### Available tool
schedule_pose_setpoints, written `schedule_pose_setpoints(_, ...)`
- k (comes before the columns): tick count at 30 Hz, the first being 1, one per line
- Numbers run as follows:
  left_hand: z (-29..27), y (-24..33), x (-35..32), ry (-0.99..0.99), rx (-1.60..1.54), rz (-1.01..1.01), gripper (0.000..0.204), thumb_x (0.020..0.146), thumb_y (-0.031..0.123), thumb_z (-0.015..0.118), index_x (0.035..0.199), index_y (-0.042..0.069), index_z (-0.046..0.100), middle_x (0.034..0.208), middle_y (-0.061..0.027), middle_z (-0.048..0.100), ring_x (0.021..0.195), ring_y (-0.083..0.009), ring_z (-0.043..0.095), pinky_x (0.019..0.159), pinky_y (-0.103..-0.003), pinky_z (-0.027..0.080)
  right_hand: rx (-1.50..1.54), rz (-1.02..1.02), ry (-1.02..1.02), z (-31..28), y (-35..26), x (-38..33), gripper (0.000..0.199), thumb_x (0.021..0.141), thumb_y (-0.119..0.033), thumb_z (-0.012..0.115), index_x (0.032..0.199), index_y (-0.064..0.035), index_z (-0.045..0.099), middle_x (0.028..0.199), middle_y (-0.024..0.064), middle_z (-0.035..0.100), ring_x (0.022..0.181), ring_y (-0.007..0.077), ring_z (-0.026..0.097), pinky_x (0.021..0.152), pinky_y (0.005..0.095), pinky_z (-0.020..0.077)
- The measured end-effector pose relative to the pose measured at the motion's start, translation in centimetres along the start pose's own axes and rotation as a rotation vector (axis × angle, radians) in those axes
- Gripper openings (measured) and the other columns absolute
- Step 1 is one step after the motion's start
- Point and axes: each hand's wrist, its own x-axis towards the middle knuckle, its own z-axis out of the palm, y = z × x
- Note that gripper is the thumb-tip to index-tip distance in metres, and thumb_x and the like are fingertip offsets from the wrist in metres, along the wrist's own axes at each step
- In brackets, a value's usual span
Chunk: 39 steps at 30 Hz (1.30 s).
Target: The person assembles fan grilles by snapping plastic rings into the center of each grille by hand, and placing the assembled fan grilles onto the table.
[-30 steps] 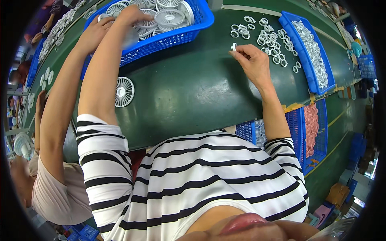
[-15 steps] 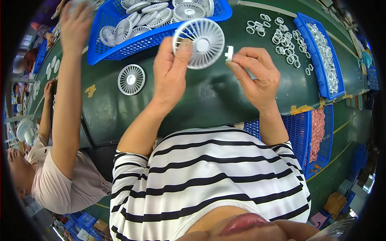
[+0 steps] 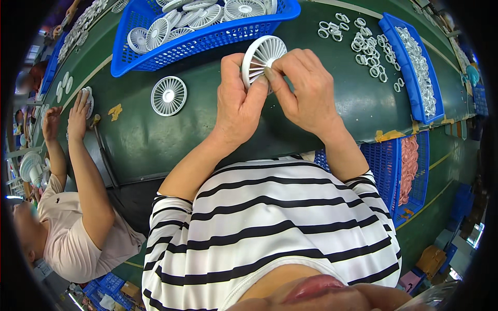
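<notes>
My left hand (image 3: 234,103) grips a round white spoked plastic disc (image 3: 267,51) by its rim, probably steadying it above the dark-green flat table (image 3: 140,137) for my right hand (image 3: 307,93), whose bent fingertips meet near its middle; whether those pinch anything, I can't tell. The disc tilts steeply, spoked face rightward, its longest visible span slanting up-right.
</notes>
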Motion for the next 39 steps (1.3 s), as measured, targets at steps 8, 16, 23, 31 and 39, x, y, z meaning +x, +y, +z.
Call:
schedule_pose_setpoints(8, 0.0, 1.3, 0.5, -0.025, -0.312, -0.188, 0.042, 0.087, 0.007, 0.053, 0.125, -0.003, 0.038, 0.114, -0.012, 0.054, 0.1, -0.0148, 0.057, 0.083, -0.028, 0.049, -0.211, -0.011, 0.124, -0.2, -0.1, -1.1, 0.022, 0.073, -0.02, 0.073, 0.092, -0.0104, 0.068, 0.102, -0.0005, 0.065, 0.105, 0.0241, 0.055, 0.097, 0.0435, 0.0325)
schedule_pose_setpoints(16, -1.0, 2.3, -0.2, -0.166, -0.407, -0.407, 0.044, 0.088, 0.016, 0.063, 0.124, -0.003, 0.047, 0.109, -0.0095, 0.061, 0.096, -0.0152, 0.061, 0.084, -0.029, 0.05, 0.122, -0.155, -0.167, -3.0, 1.1, -0.7, 0.021, 0.074, -0.02, 0.073, 0.093, -0.01, 0.071, 0.112, 0.0011, 0.066, 0.119, 0.0263, 0.052, 0.102, 0.046, 0.0333)
schedule_pose_setpoints(23, -2.2, -0.2, -0.8, -0.027, 0.423, 0.005, 0.037, 0.088, 0.013, 0.062, 0.121, 0.004, 0.05, 0.095, -0.0132, 0.066, 0.08, -0.022, 0.067, 0.069, -0.033, 0.053, 0.091, 0.406, -0.21, -2.2, 7.7, 0.6, 0.03, 0.085, -0.024, 0.063, 0.108, -0.0039, 0.065, 0.098, 0.0147, 0.066, 0.086, 0.0297, 0.065, 0.076, 0.0352, 0.0506)
schedule_pose_setpoints(31, -8.4, -3.1, -2.6, 0.021, 1.625, 0.015, 0.044, 0.087, 0.009, 0.058, 0.129, 0.006, 0.045, 0.131, -0.0221, 0.048, 0.124, -0.0398, 0.042, 0.099, -0.046, 0.037, -0.435, 0.465, -0.378, -0.7, 14.7, -1.0, 0.026, 0.083, -0.027, 0.062, 0.09, -0.0014, 0.064, 0.096, 0.0184, 0.063, 0.08, 0.0368, 0.062, 0.075, 0.0435, 0.05)
schedule_pose_setpoints(39, -7.0, 1.4, 4.6, 0.109, 1.065, 0.578, 0.025, 0.085, 0.007, 0.058, 0.11, 0.005, 0.059, 0.108, -0.0159, 0.063, 0.101, -0.0324, 0.06, 0.084, -0.038, 0.049, -0.578, 0.438, -0.392, -0.5, 13.4, -0.8, 0.026, 0.086, -0.026, 0.058, 0.082, -0.0006, 0.062, 0.082, 0.017, 0.062, 0.077, 0.0353, 0.063, 0.07, 0.0435, 0.0519)
